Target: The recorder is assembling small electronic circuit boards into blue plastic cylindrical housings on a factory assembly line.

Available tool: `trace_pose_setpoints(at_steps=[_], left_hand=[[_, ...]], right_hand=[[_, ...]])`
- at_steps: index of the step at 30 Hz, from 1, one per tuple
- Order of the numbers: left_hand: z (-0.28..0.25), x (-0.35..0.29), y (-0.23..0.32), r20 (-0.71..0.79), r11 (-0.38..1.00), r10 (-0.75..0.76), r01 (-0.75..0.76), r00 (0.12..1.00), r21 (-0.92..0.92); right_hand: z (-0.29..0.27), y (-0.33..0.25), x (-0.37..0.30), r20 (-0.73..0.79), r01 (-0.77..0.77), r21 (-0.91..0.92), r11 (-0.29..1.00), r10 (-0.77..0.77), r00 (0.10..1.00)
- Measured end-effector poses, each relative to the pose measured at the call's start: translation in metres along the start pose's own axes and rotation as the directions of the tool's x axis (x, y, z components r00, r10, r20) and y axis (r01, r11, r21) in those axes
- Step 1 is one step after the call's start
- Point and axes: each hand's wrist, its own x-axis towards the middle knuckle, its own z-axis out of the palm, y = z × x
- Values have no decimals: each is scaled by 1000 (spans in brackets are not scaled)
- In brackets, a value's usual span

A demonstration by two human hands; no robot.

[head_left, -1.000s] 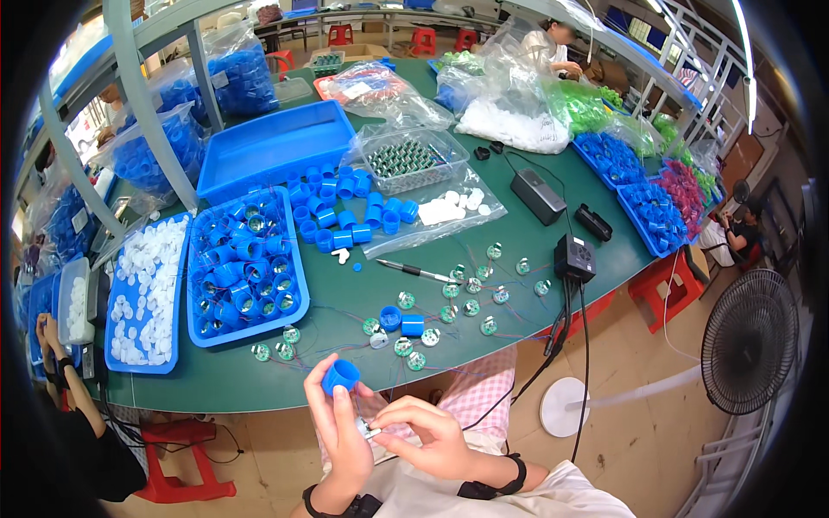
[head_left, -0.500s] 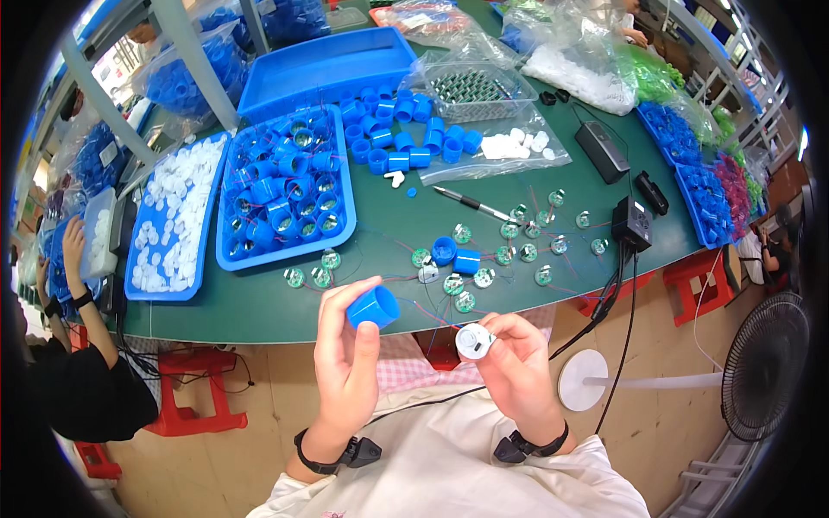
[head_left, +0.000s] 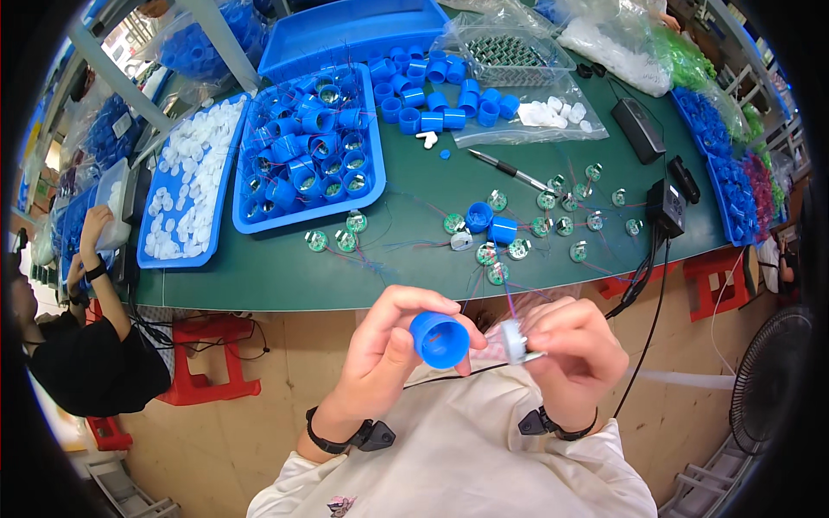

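Observation:
A blue plastic cup (head_left: 442, 343) is held between the thumb and fingers of my left hand (head_left: 384, 350), its open mouth turned toward me and to the right. My right hand (head_left: 577, 345) pinches a round white module (head_left: 513, 342) with thin wires, edge-on, just right of the cup and apart from it. Past my hands on the green table lie several round green circuit boards (head_left: 577, 251) with red and blue wires. Two more blue cups (head_left: 502, 230) lie among the boards.
A blue tray (head_left: 376, 177) of wired cups stands left of centre, beside a tray (head_left: 147, 250) of white discs. Loose cups, a pen (head_left: 509, 170) and a bag (head_left: 527, 129) of white parts lie farther back. A black adapter (head_left: 665, 207) sits at right. A co-worker (head_left: 82, 345) is at left.
The view has shifted, so the table sits higher. My left hand has turned the cup's mouth more toward me. My right hand has rotated the white module from face-up to edge-on.

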Motion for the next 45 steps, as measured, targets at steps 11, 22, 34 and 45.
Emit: trace_pose_setpoints(at_steps=[11, 22, 34, 45], left_hand=[[3, -7, 5, -127, 962, -85, 115, 988, 247], [14, 3, 4, -295, 912, -97, 204, 951, 357], [22, 9, 8, 87, 423, 435, -289, 896, 859], [21, 9, 1, 157, 376, 508, -381, 847, 844]], right_hand=[[12, 3, 10, 276, 296, -267, 917, -221, 935], [15, 15, -7, 159, -96, -127, 987, 116, 980], [17, 31, -36, 431, -510, 858, 66, 448, 783], [25, 15, -36, 350, -542, 785, 300, 507, 788]])
